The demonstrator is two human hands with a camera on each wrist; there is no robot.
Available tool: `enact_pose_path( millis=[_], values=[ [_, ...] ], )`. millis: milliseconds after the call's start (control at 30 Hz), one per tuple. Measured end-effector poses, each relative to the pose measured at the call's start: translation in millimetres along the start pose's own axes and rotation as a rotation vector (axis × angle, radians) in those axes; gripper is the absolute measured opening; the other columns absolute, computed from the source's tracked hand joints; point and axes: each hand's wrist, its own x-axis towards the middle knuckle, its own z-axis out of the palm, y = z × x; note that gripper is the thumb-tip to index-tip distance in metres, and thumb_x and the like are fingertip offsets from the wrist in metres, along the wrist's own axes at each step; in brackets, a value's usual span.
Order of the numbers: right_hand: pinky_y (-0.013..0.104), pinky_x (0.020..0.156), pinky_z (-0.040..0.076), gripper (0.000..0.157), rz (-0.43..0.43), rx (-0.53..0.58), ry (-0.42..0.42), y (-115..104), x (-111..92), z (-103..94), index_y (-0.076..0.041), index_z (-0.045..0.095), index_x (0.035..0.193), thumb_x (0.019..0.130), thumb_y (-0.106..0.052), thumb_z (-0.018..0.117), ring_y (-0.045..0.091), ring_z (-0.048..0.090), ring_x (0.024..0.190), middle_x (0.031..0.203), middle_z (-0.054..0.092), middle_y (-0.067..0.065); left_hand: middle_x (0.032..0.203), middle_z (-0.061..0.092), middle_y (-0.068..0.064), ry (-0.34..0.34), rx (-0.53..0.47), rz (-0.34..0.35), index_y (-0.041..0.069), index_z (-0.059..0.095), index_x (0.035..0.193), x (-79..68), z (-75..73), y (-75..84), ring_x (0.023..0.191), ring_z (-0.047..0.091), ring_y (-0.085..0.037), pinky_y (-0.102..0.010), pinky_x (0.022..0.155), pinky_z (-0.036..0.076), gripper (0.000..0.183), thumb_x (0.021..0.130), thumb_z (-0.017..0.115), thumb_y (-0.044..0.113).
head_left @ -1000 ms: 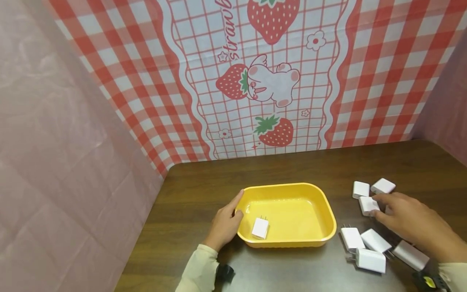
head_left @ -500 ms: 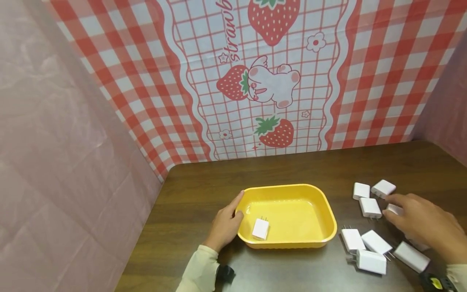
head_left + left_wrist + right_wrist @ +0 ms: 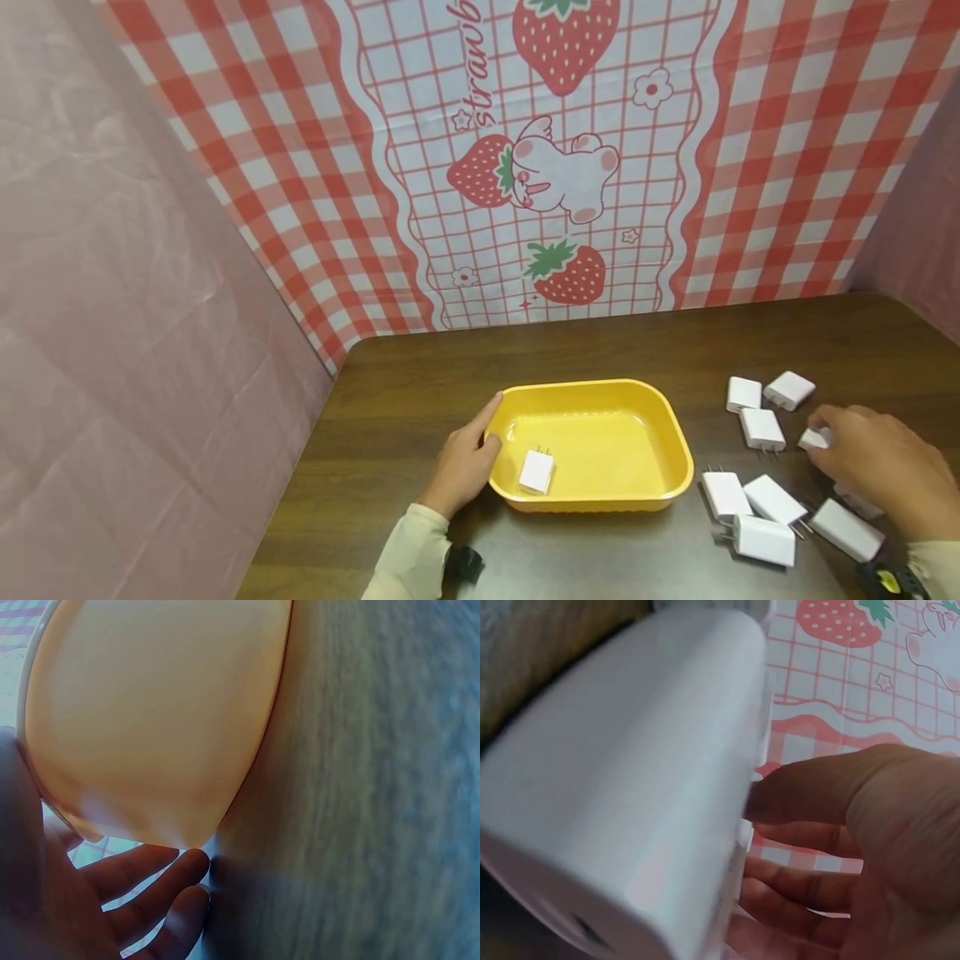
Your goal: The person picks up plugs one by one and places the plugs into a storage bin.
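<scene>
My left hand (image 3: 459, 462) holds the left end of a yellow plastic tray (image 3: 592, 502), thumb over the rim and the other fingers along the outside wall. In the left wrist view these fingers (image 3: 161, 900) bend against the tray's wall (image 3: 165, 727). One white plug-in charger (image 3: 536, 472) lies inside, near the left end. To the tray's right, my right hand (image 3: 877, 458) pinches a white charger (image 3: 813, 439), mostly hidden by the fingers. In the right wrist view, a close white charger (image 3: 622, 765) hides the fingertips of my right hand (image 3: 817, 840).
Three white chargers (image 3: 762, 429) lie together at the back right. Several more, including a white charger (image 3: 763, 540) with prongs facing left, lie nearer on the brown table (image 3: 390, 433). A strawberry-print cloth (image 3: 570, 167) hangs behind.
My right hand has left the charger at the back group and moved right to another one, its fingers now closing on it. My left hand stays on the tray.
</scene>
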Motion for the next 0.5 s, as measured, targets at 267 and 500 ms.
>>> enact_pose_path(
  millis=[267, 500],
  values=[
    [0.072, 0.058, 0.042, 0.05, 0.07, -0.016, -0.003, -1.1, -0.6, 7.6, 0.005, 0.062, 0.119, 0.075, -0.017, 0.074, 0.058, 0.051, 0.095, 0.109, 0.059, 0.035, 0.144, 0.055, 0.001, -0.004, -0.003, -0.008, 0.042, 0.041, 0.153, -0.3, 0.5, 0.1, 0.115, 0.058, -0.018, -0.046, 0.091, 0.046, 0.056, 0.1, 0.048, 0.024],
    [0.072, 0.058, 0.042, 0.047, 0.051, -0.011, -0.004, -2.6, -1.7, 9.8, 0.004, 0.064, 0.12, 0.075, -0.009, 0.066, 0.057, 0.049, 0.095, 0.112, 0.059, 0.036, 0.144, 0.054, 0.002, -0.002, -0.001, -0.008, 0.039, 0.042, 0.153, 0.9, 0.1, -0.5, 0.11, 0.058, -0.017, -0.045, 0.089, 0.047, 0.056, 0.099, 0.049, 0.024]
  ],
)
